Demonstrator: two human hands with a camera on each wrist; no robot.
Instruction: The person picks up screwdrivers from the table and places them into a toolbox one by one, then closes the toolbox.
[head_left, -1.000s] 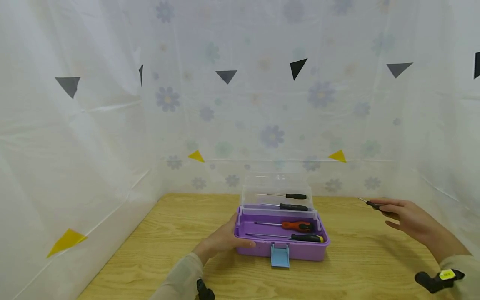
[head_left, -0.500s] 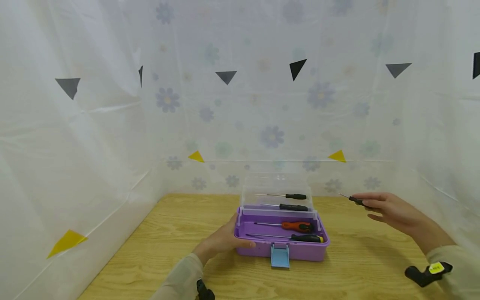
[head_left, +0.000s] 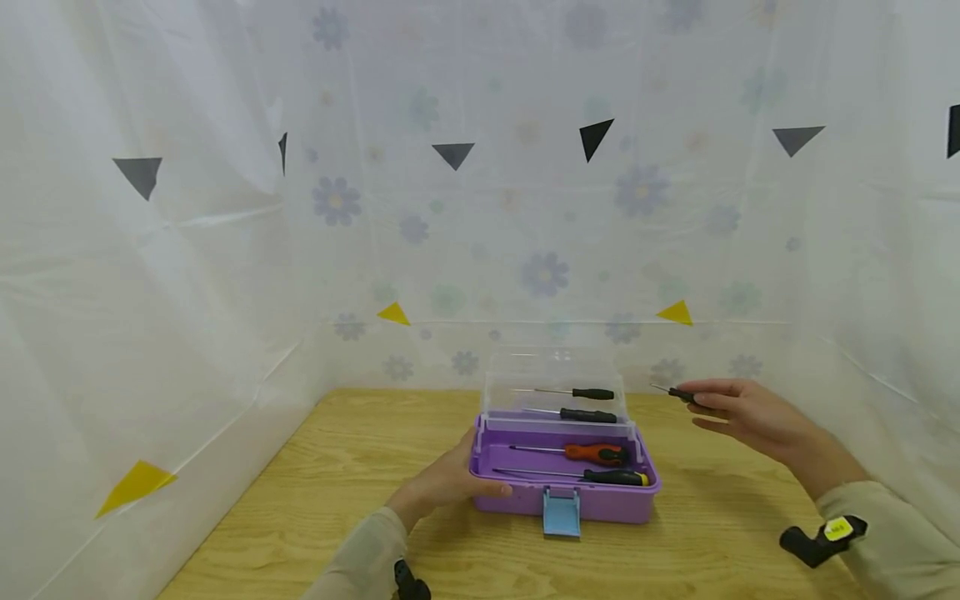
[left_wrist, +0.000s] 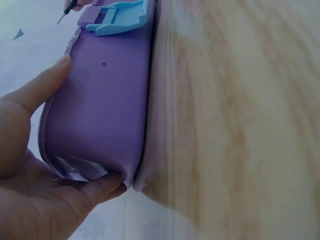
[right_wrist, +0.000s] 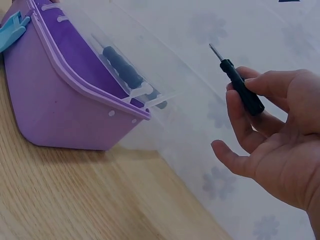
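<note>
A purple toolbox [head_left: 607, 507] stands on the table, its clear lid [head_left: 551, 362] tilted back and its blue latch [head_left: 561, 514] hanging down in front. My left hand [head_left: 442, 477] grips the box's left end, thumb on the front near the rim, fingers round the end. Inside lie a red-and-black screwdriver [head_left: 595, 453] and a black one with a yellow end [head_left: 615, 477]. Behind them, two black-handled screwdrivers [head_left: 588, 416] rest in the clear lid part. Right of the box, above the table, my right hand [head_left: 738, 410] pinches a short black screwdriver [right_wrist: 242, 89], its tip pointing left.
The wooden table [head_left: 360, 433] reaches back to a flower-patterned plastic sheet [head_left: 487, 233] that hangs behind and on both sides. Black and yellow triangles [head_left: 677, 312] are stuck on the sheet. Dark devices [head_left: 821, 542] are strapped at both wrists.
My right hand has moved left with the short screwdriver, closer to the toolbox. The left hand and the box have stayed in place.
</note>
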